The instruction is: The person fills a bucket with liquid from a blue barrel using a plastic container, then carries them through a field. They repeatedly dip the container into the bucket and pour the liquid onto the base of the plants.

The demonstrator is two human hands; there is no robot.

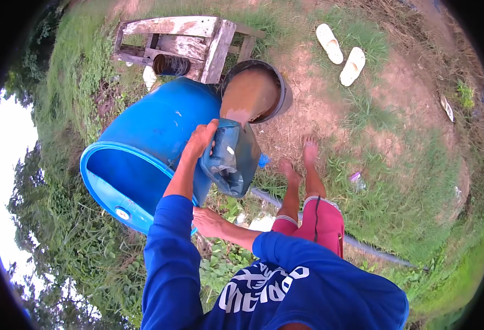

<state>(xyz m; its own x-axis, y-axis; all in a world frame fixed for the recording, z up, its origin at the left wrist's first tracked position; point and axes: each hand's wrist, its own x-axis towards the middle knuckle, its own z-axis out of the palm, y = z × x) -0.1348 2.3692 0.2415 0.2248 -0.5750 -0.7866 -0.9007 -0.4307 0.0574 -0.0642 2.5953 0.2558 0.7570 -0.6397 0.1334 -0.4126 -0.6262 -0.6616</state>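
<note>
My left hand point(200, 140) is closed on the upper edge of a murky blue-grey plastic container point(231, 159), which looks like a cut-open jug. The container is tilted, and muddy brown water runs from it into a black bucket point(283, 99) holding more brown water. Beside it a big blue barrel point(159, 118) lies tipped on its side, its open mouth towards me. My right hand point(210, 223) is at the barrel's rim, below the container, with its fingertips partly hidden; it appears to grip the rim.
A worn wooden bench frame point(170, 26) stands behind the barrel, with a dark, rusty can point(171, 65) by it. Two cream clogs point(353, 66) lie on the bare soil. A grey pipe point(374, 248) runs through the grass near my bare feet point(290, 171).
</note>
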